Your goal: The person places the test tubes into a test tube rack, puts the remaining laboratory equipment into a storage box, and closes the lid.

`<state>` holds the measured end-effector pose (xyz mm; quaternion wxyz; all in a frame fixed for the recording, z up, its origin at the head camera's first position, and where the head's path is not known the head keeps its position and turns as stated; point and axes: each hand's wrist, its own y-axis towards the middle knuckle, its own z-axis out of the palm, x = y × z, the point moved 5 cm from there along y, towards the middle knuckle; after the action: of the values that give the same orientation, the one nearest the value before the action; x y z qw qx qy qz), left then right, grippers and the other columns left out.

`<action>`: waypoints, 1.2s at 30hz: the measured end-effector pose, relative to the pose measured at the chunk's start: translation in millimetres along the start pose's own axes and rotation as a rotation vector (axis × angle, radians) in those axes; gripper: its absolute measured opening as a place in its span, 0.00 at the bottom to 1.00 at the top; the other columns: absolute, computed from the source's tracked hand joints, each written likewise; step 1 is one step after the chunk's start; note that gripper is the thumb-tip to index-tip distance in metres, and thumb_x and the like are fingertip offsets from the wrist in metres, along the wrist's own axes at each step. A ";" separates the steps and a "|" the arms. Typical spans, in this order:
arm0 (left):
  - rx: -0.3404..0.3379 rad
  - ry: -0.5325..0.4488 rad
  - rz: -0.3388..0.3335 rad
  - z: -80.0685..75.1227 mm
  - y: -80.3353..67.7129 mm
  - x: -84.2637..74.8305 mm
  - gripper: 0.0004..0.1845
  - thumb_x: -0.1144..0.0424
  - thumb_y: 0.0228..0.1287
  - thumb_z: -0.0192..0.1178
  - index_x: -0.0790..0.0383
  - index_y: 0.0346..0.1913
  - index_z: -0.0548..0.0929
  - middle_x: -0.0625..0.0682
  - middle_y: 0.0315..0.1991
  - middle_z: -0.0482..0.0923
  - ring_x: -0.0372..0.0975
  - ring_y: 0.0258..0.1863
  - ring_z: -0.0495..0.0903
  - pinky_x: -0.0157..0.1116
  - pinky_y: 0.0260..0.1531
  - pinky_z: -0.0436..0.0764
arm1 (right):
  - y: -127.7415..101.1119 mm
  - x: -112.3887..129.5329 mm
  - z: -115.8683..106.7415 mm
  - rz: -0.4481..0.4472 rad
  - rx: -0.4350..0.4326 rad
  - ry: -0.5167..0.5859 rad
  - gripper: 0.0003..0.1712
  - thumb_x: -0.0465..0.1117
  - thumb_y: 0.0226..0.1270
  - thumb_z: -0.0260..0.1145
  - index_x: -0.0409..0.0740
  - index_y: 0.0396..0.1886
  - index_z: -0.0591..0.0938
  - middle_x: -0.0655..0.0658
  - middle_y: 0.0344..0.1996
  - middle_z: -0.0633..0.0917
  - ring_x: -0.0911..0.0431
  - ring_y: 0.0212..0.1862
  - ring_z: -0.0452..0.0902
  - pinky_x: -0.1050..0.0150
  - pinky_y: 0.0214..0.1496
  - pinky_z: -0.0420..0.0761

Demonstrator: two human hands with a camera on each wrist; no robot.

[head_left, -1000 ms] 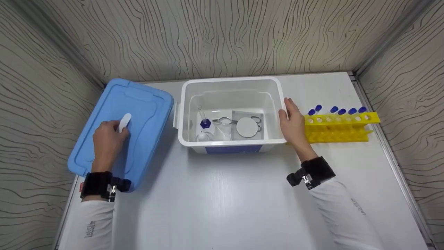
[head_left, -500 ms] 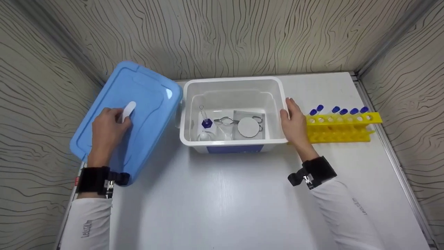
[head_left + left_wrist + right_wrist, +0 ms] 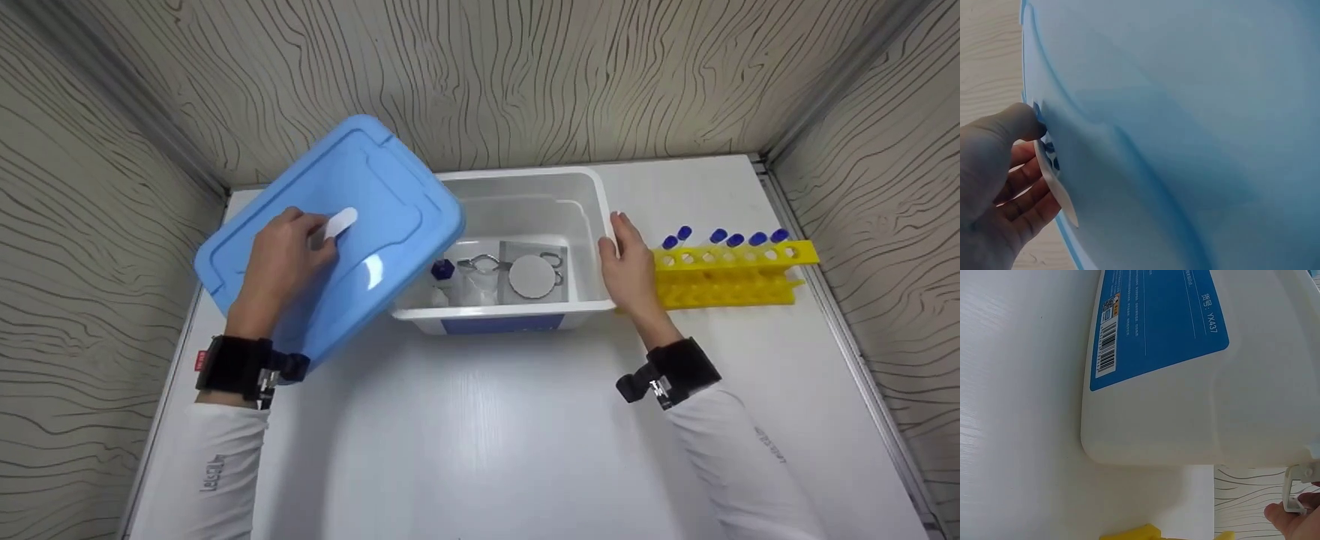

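My left hand (image 3: 289,251) grips the white handle (image 3: 343,220) on top of a blue lid (image 3: 390,195). The lid hangs tilted, its right corner overlapping the left part of a white plastic box (image 3: 592,195). In the left wrist view my thumb and fingers curl about the handle (image 3: 1055,188), close against the lid. At the box's right rim is my right hand (image 3: 631,266); the right wrist view shows its fingers around a white side latch (image 3: 1292,492). Inside the box lie a round white disc (image 3: 532,276), metal tongs (image 3: 484,263) and a blue-based glass piece (image 3: 442,268), partly hidden.
A yellow rack (image 3: 724,259) stands right of the box, close to my right hand, holding several blue-capped tubes (image 3: 735,239). Patterned wall panels (image 3: 510,75) enclose the white table (image 3: 480,435) at the back and sides.
My left hand has raised the blue lid and moved it rightward, so it now covers the box's left part in the head view. My right hand stays at the box's right side.
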<state>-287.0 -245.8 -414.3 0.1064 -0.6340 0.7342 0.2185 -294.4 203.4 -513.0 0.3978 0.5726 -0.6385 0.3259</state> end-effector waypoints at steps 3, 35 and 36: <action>0.035 0.025 0.074 6.3 6.5 -15.5 0.19 0.65 0.62 0.62 0.71 0.54 0.83 0.65 0.47 0.81 0.55 0.45 0.81 0.50 0.46 0.81 | 0.0 0.7 0.9 -0.002 0.000 0.005 0.30 0.40 0.78 0.49 0.37 0.76 0.60 0.36 0.79 0.56 0.45 0.80 0.51 0.50 0.79 0.58; 0.256 0.182 0.406 82.4 42.5 -100.4 0.12 0.67 0.63 0.60 0.63 0.48 0.87 0.58 0.38 0.80 0.49 0.37 0.78 0.45 0.39 0.80 | -5.3 7.5 12.2 -0.024 -0.005 -0.004 0.30 0.40 0.78 0.50 0.40 0.77 0.60 0.37 0.78 0.58 0.45 0.80 0.52 0.49 0.78 0.59; 0.255 0.182 0.404 83.6 42.9 -101.4 0.13 0.67 0.63 0.60 0.63 0.48 0.87 0.58 0.38 0.80 0.50 0.38 0.78 0.45 0.40 0.80 | -5.4 7.7 12.0 -0.022 -0.006 -0.004 0.30 0.40 0.78 0.50 0.40 0.77 0.60 0.37 0.78 0.58 0.45 0.80 0.52 0.49 0.78 0.59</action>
<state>-321.4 -113.7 -436.1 0.0730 -0.4729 0.8742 0.0829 -290.8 188.6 -512.2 0.4016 0.5791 -0.6341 0.3184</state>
